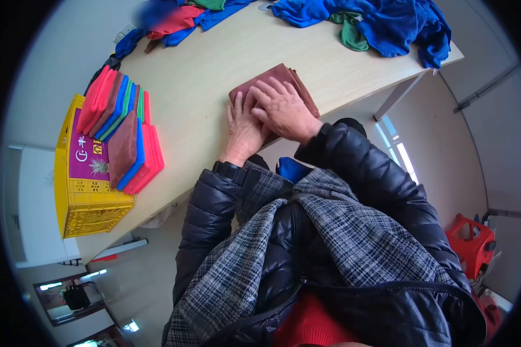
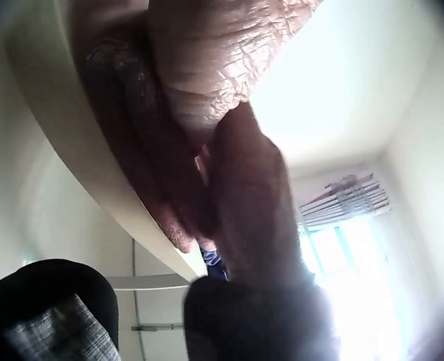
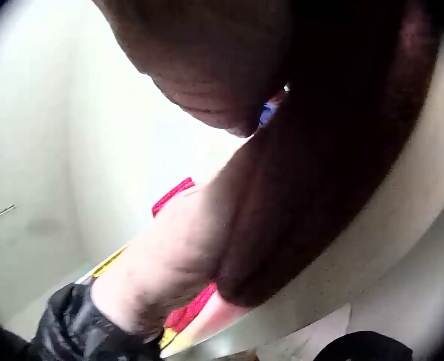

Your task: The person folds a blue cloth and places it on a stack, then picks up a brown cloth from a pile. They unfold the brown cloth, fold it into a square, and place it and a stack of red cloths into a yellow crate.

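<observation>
A brown folded cloth (image 1: 272, 73), its layers showing along the right side, lies at the table's front edge. My left hand (image 1: 243, 130) rests on its left part with the fingers extended. Across the top lies my right hand (image 1: 287, 111), fingers straight and slightly spread, overlapping the left hand's fingertips. In the left wrist view, the cloth (image 2: 128, 128) appears as a thick dark stack under both hands. Seen from the right wrist, the left hand (image 3: 169, 259) reaches in from the lower left against the dark cloth (image 3: 327, 195).
At the left, a yellow crate (image 1: 95, 211) stands beside stacks of folded red, brown, blue and green cloths (image 1: 150, 156). Loose blue and green cloths (image 1: 388, 29) lie heaped at the back right, with another mixed heap (image 1: 176, 22) at the back left. A red stool (image 1: 472, 246) stands on the floor.
</observation>
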The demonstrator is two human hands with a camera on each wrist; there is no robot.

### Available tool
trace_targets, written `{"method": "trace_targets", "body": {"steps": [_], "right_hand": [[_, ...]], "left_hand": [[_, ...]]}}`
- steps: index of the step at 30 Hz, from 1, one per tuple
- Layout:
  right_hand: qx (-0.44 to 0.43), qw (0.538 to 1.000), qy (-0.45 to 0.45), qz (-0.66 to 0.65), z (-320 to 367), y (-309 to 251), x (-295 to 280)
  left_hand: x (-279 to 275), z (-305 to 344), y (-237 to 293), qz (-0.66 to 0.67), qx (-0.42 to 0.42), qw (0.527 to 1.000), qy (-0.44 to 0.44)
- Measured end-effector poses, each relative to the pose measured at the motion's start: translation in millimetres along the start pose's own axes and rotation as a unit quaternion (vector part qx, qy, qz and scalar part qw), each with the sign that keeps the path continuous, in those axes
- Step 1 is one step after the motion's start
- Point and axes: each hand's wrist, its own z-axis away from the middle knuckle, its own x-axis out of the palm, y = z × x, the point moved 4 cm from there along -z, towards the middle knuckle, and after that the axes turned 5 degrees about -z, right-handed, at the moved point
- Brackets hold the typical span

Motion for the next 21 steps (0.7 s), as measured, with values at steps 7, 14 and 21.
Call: {"method": "trace_targets", "body": {"steps": [7,14,21], "right_hand": [[0.039,0.992,-0.070,0.096,1,42,29],[0.078,0.992,-0.046,0.090,1,44,22],[0.103,0.984,-0.070,0.129,1,42,4]], "left_hand": [[-6,5,-8,0.074,-0.020,0.997,-0.010],[-7,14,-13,0.065,-0.061,0.996,-0.024],[-22,6,-22,0.009,-0.109,0.994,-0.015]]}}
